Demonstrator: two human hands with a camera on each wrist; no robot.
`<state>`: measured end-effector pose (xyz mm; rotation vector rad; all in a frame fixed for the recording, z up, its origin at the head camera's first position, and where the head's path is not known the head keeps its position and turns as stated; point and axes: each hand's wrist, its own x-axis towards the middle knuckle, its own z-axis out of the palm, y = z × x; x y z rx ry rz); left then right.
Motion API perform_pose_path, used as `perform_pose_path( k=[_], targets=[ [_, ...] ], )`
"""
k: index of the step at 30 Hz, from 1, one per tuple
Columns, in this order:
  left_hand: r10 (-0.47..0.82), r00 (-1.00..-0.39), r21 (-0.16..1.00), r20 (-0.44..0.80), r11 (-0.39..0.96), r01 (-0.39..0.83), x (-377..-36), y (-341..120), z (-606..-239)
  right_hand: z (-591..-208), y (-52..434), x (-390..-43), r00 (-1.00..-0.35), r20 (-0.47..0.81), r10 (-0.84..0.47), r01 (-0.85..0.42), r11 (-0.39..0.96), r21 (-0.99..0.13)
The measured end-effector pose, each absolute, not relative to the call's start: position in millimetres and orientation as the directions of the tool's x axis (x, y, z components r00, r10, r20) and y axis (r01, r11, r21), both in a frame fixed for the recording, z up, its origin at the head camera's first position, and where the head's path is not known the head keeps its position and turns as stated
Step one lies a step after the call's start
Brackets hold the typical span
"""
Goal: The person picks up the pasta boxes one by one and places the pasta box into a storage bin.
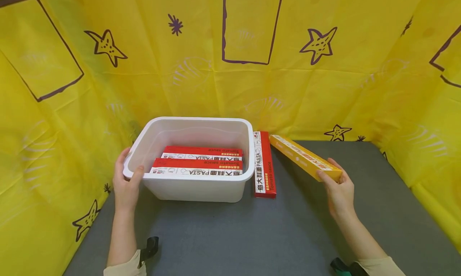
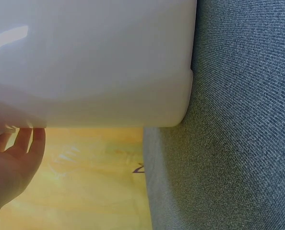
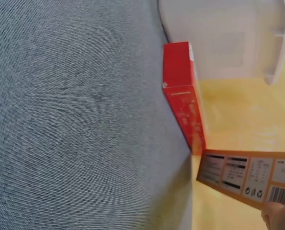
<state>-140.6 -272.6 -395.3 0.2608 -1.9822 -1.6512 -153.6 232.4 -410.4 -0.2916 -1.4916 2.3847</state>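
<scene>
Yellow pasta box [image 1: 304, 156], long, light, stiff cardboard that would dent if squeezed, is tilted over the table [image 1: 252, 236], gripped at its near end by my right hand [image 1: 338, 192], while my left hand [image 1: 126, 184] clasps the white bin [image 1: 194, 188] rim.

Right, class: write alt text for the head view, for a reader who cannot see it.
A left hand grips the rim of a white tub holding two red pasta boxes, while the right hand holds a yellow box; another red box lies between.

three red boxes [image 1: 197, 164], one yellow box [image 1: 304, 157]
</scene>
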Motion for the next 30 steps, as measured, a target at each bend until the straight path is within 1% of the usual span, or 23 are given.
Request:
perform_pose_path(
  k=[5,12,20,25,28,30],
  targets=[
    [-0.473,-0.831,0.952,0.293,0.228,0.206,-140.7,-273.8,-396.1,-402.1,236.7,-148.9,-0.940,0.038,0.338,-0.211,-0.494,-0.843],
    [-0.475,-0.827,0.949,0.301,0.233,0.212,-141.3,-273.7,-397.7,-386.3,235.0,-142.9,-0.947,0.162,0.276,-0.299,-0.580,-0.758],
    [-0.472,-0.824,0.946,0.314,0.230,0.228,-143.1,-273.5,-398.1,-371.8,224.4,-138.9,-0.935,0.241,0.260,-0.354,-0.639,-0.683],
    [-0.474,-0.824,0.947,0.311,0.230,0.225,-142.9,-273.2,-398.4,-367.3,217.9,-136.8,-0.914,0.354,0.201,-0.389,-0.688,-0.613],
    [-0.475,-0.824,0.947,0.310,0.226,0.226,-142.7,-273.3,-398.4,-364.8,213.6,-137.0,-0.899,0.411,0.148,-0.394,-0.683,-0.615],
    [-0.474,-0.824,0.948,0.310,0.223,0.228,-142.9,-273.3,-398.4,-362.9,210.0,-137.2,-0.899,0.421,0.125,-0.391,-0.665,-0.637]
  ],
)
